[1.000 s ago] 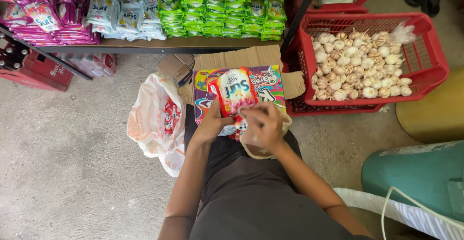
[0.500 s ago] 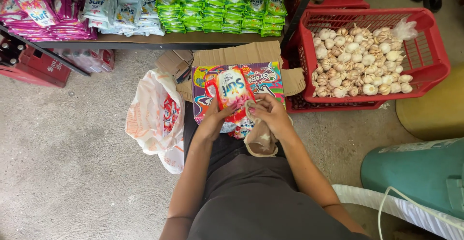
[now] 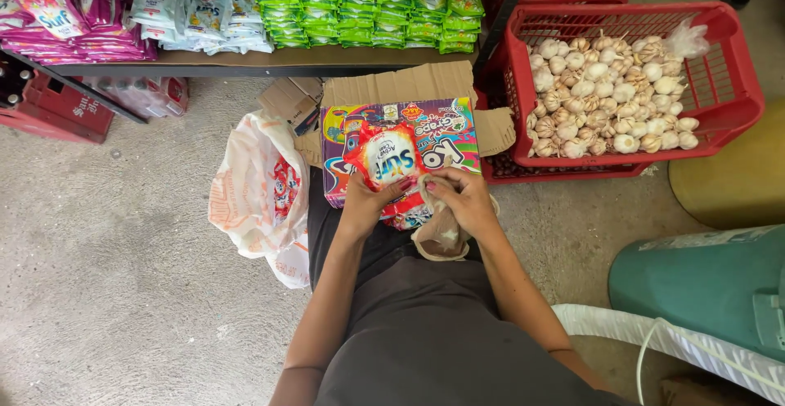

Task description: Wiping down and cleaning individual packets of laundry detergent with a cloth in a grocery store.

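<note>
At the centre, the left hand [image 3: 370,201] pinches the lower edge of a red sachet pack [image 3: 386,157] with fingers curled shut, holding it over a colourful cardboard box [image 3: 446,128]. Just at its 3 o'clock, the right hand [image 3: 459,201] is closed around a crumpled tan bag [image 3: 441,238]. A white plastic bag [image 3: 257,197] lies at 9 o'clock, a red garlic crate [image 3: 719,87] at 2 o'clock.

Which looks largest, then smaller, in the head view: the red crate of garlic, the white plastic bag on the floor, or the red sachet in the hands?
1. Red crate: largest.
2. White plastic bag: clearly smaller than the crate.
3. Red sachet: smallest, pinched by the left hand beside the right hand.
</note>
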